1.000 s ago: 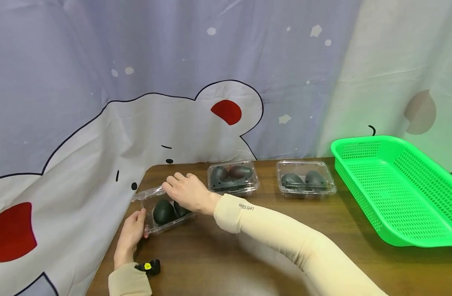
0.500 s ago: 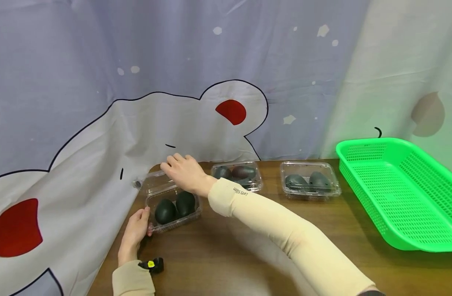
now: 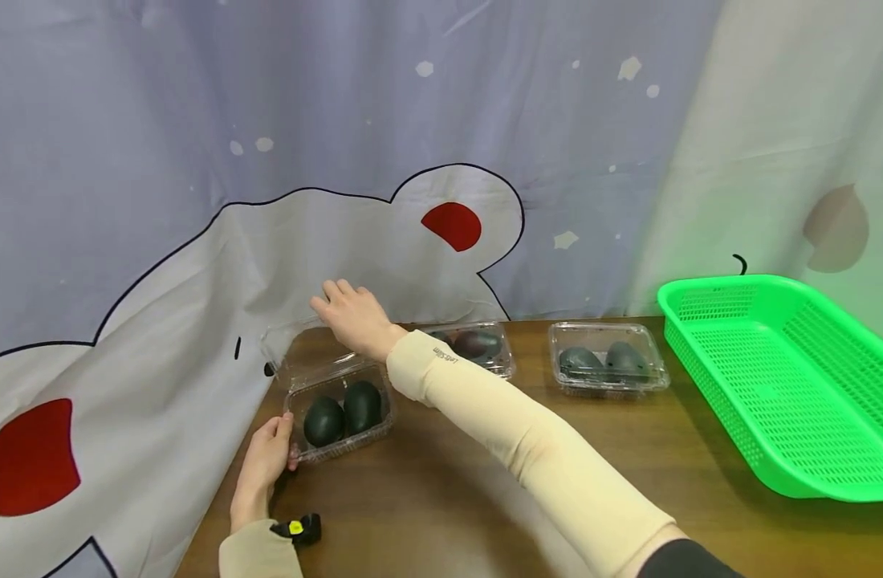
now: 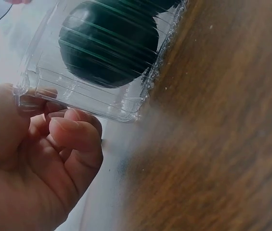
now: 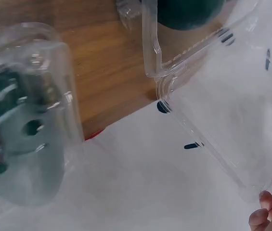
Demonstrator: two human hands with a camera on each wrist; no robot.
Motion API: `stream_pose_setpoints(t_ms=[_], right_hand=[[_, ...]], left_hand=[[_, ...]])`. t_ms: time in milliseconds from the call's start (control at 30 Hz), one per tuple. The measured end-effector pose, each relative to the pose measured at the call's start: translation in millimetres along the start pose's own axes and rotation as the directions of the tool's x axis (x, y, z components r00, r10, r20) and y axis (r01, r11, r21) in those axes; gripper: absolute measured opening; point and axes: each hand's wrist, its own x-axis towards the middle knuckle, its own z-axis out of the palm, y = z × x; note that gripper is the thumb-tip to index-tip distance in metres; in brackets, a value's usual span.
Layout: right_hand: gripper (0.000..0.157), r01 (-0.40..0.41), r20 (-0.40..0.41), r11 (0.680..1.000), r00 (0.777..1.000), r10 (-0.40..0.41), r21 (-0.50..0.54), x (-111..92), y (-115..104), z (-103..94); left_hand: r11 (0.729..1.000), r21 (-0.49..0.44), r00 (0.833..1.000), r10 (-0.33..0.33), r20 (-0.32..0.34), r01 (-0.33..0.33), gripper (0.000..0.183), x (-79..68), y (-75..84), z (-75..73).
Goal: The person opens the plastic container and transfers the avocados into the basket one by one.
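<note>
A clear plastic clamshell box (image 3: 340, 444) on the table at the left holds two dark green avocados (image 3: 323, 421), side by side in its base. My left hand (image 3: 266, 457) grips the base's left end, thumb at the rim and fingers curled below, as the left wrist view shows. The hinged lid (image 5: 222, 115) stands swung up and back, close to the curtain. My right hand (image 3: 355, 319) is raised behind the box; in the right wrist view its fingertips (image 5: 266, 199) pinch the lid's outer corner.
Two closed clamshells with dark fruit, the middle box (image 3: 502, 353) partly behind my right wrist and the right box (image 3: 608, 385), stand along the back of the wooden table (image 3: 427, 514). A green basket (image 3: 781, 474) is at the right. A printed curtain (image 3: 557, 160) hangs behind.
My right hand has moved up and back, swinging the lid from over the avocados to behind the base. The box has straightened a little. My left hand keeps its hold.
</note>
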Motion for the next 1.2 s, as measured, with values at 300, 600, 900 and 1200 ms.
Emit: stream_pose_setpoints(t_ms=[300,600,900,1200], right_hand=[[0.021,-0.136,0.157,0.988,0.980,0.123,0.075,23,5,33.2],[0.032,-0.198,0.288,0.973,0.945,0.157,0.119,24,2,50.5],[0.040,-0.237,0.402,0.944,0.907,0.129,0.231,14,0,46.5],[0.034,-0.255,0.376,0.891,0.921,0.105,0.375,6,-16,20.4]], left_hand=[[1.000,-0.006,1.000,0.001,-0.006,-0.001,0.038,-1.1,-3.2,4.3],[1.000,-0.002,1.000,0.013,-0.020,-0.013,0.038,-2.3,-1.9,3.4],[1.000,-0.009,1.000,0.018,-0.017,-0.018,0.038,-1.1,-2.1,1.6],[0.999,-0.039,1.000,0.009,-0.002,-0.009,0.037,0.9,-2.6,1.2]])
